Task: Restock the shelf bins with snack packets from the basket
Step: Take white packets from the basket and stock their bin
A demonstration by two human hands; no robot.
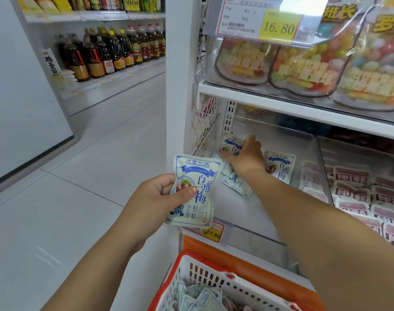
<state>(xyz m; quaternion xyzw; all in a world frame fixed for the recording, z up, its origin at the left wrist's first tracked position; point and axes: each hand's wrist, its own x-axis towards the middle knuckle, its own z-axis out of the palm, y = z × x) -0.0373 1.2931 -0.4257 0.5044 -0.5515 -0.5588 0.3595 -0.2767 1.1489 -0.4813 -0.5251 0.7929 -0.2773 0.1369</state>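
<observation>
— What is the biggest thing in front of the person?
— The white shelf [281, 102]. It has candy bags [304, 70] on the upper level. Under this level sits a clear bin [313, 158], mostly bare inside. Just beside it on the right are many pink packets [353, 187].
— And the basket?
— The red and white basket [184, 257] is low in the view, below the bin, with more packets lying in it.
— Where are the snack packets?
— The held packet [198, 209], white and blue, is in the left hand [155, 196], in front of the bin's left corner. The thumb is on its face and the fingers are curled behind it, so it is a firm pinch. Inside the bin, the standing packet [280, 167] is at the right, and the flat packet [237, 182] lies near the middle.
— And the right hand?
— The right hand [245, 156] reaches deep into the bin and lies on the back packet [231, 142] at the left, with the thumb on its face. If it grips the packet or only presses it, I cannot tell.
</observation>
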